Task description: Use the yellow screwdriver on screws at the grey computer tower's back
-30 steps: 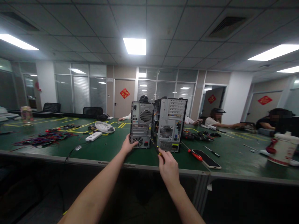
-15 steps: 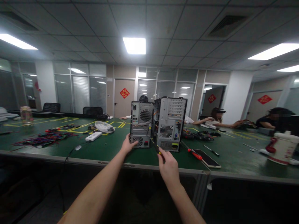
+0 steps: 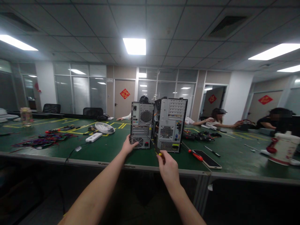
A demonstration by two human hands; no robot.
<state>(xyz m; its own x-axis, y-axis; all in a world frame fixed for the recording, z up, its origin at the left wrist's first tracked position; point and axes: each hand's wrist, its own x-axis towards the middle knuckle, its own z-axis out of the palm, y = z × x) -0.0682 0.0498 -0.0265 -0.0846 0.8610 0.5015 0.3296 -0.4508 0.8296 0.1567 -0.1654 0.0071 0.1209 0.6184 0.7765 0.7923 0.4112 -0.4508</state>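
Note:
Two computer towers, a left one (image 3: 141,125) and a larger right one (image 3: 171,125), stand upright side by side with their rear panels toward me. My left hand (image 3: 128,145) grips the lower left edge of the left tower, its thumb across the panel by the bottom fan grille. In my right hand (image 3: 167,162) is a screwdriver (image 3: 158,151) with a black and yellow handle. The fingers are closed on the handle's end. Its thin shaft points up and left at the gap between the towers; I cannot tell whether the tip touches anything.
A red-handled screwdriver (image 3: 196,155) lies by a phone (image 3: 208,159) on the right. Beyond are a lidded cup (image 3: 286,148) and black cables (image 3: 203,135). On the left lie a power strip (image 3: 94,137), a white basket (image 3: 104,127) and coloured wires (image 3: 42,140). Other people sit across the table.
My right hand and the screwdriver have shifted very slightly down. My left hand stays on the left tower. Across the table, a co-worker's hand has moved left.

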